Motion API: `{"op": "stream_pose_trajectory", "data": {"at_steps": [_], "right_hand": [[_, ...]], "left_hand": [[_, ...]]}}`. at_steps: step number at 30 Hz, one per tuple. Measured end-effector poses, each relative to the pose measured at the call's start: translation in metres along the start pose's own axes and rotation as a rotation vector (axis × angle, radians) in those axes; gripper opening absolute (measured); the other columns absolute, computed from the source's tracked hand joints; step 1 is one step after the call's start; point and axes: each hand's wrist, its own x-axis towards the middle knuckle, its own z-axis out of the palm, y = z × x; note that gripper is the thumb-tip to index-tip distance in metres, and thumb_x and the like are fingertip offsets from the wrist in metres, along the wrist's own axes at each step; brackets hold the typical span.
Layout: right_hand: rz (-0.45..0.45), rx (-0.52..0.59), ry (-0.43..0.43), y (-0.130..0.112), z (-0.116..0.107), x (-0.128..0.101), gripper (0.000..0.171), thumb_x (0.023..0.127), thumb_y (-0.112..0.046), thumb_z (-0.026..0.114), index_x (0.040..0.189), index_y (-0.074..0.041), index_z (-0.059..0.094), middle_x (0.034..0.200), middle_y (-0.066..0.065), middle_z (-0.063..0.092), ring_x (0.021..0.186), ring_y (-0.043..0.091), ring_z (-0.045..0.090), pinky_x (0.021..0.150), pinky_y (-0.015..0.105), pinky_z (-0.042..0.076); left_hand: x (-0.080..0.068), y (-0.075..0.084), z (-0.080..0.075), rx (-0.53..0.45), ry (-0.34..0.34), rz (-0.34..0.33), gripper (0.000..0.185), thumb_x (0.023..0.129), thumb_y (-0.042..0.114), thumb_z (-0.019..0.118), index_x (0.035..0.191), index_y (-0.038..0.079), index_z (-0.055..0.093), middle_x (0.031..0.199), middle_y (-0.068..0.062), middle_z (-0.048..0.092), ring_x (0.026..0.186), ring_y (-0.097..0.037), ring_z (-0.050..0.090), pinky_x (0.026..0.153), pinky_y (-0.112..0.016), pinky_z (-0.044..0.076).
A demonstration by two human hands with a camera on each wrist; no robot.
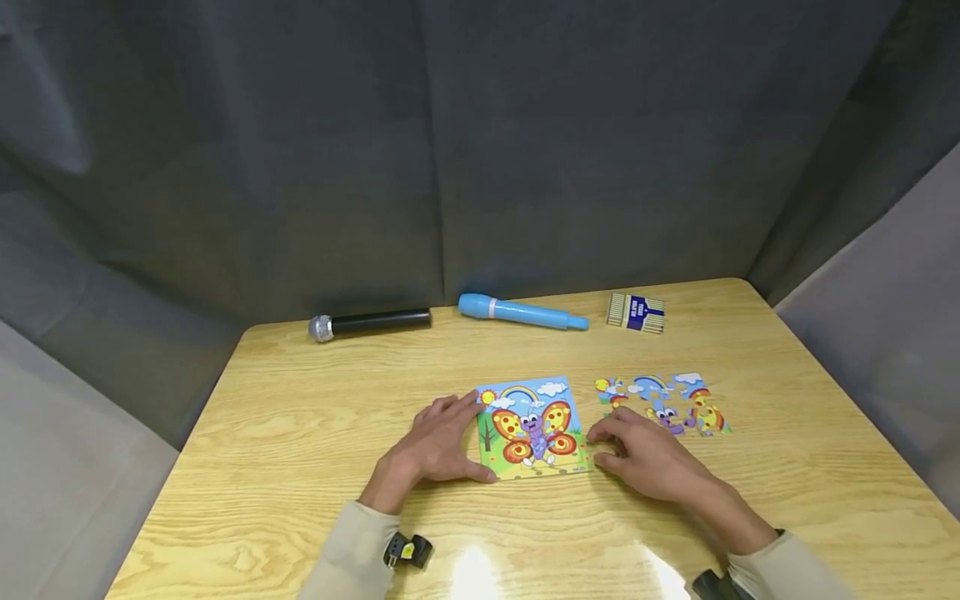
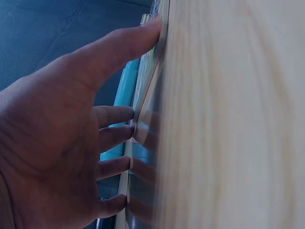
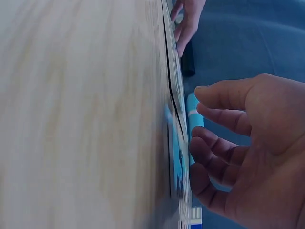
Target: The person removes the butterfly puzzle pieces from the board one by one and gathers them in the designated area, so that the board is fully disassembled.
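A square butterfly puzzle board [image 1: 534,429] lies flat on the wooden table [image 1: 300,417]. My left hand [image 1: 448,440] rests on the table with straight fingers, and fingertips and thumb touch the board's left edge. The left wrist view shows those fingers [image 2: 116,138] against the board's edge [image 2: 148,71]. My right hand [image 1: 633,454] lies just right of the board, fingers loosely curled, holding nothing. In the right wrist view its fingers [image 3: 214,152] hover beside thin puzzle pieces [image 3: 178,157]. A loose group of matching puzzle pieces [image 1: 663,404] sits beyond the right hand.
Along the table's far edge lie a black microphone [image 1: 371,322], a blue toy microphone [image 1: 521,312] and a small striped box [image 1: 636,312]. Grey fabric walls close in the back and sides. The table's corners are rounded.
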Motion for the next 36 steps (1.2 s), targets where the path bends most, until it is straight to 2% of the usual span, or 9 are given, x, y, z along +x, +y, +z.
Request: {"op": "stream_pose_trajectory", "data": {"at_steps": [9, 13, 19, 27, 36], "right_hand": [[-0.110, 0.016, -0.034, -0.011, 0.011, 0.011, 0.020, 0.086, -0.018, 0.071, 0.106, -0.017, 0.071, 0.101, -0.007, 0.059, 0.085, 0.005, 0.053, 0.074, 0.027, 0.047], [-0.137, 0.007, -0.046, -0.017, 0.014, 0.015, 0.023, 0.085, -0.017, 0.071, 0.108, -0.017, 0.071, 0.099, -0.006, 0.059, 0.082, 0.005, 0.050, 0.071, 0.024, 0.045], [-0.140, -0.037, -0.071, -0.028, 0.018, 0.021, 0.030, 0.084, -0.020, 0.073, 0.114, -0.016, 0.070, 0.096, -0.006, 0.056, 0.077, 0.005, 0.045, 0.066, 0.022, 0.039], [-0.159, -0.093, -0.085, -0.037, 0.025, 0.028, 0.043, 0.084, -0.026, 0.074, 0.123, -0.010, 0.066, 0.100, -0.004, 0.054, 0.084, 0.010, 0.043, 0.071, 0.027, 0.036], [-0.141, -0.098, -0.096, -0.040, 0.029, 0.033, 0.038, 0.082, -0.029, 0.076, 0.115, -0.013, 0.069, 0.095, -0.007, 0.051, 0.083, 0.011, 0.041, 0.070, 0.027, 0.035]], "left_hand": [[0.000, 0.001, -0.001, 0.005, -0.014, -0.004, 0.103, 0.068, 0.065, 0.076, 0.152, 0.024, 0.033, 0.163, 0.004, 0.018, 0.149, -0.029, 0.019, 0.117, -0.056, 0.020], [0.001, 0.001, 0.000, 0.017, -0.015, -0.003, 0.103, 0.068, 0.066, 0.075, 0.152, 0.024, 0.033, 0.163, 0.004, 0.018, 0.149, -0.029, 0.019, 0.117, -0.056, 0.020], [0.003, 0.002, 0.001, 0.021, -0.012, 0.004, 0.103, 0.068, 0.066, 0.075, 0.152, 0.024, 0.033, 0.163, 0.004, 0.018, 0.148, -0.029, 0.020, 0.117, -0.056, 0.021], [0.001, 0.003, 0.001, 0.009, -0.018, -0.003, 0.103, 0.068, 0.066, 0.075, 0.152, 0.024, 0.032, 0.163, 0.004, 0.018, 0.148, -0.029, 0.020, 0.117, -0.056, 0.020], [0.001, 0.000, 0.001, 0.014, -0.008, -0.005, 0.105, 0.068, 0.068, 0.074, 0.152, 0.023, 0.032, 0.163, 0.004, 0.018, 0.148, -0.028, 0.020, 0.117, -0.055, 0.020]]}}
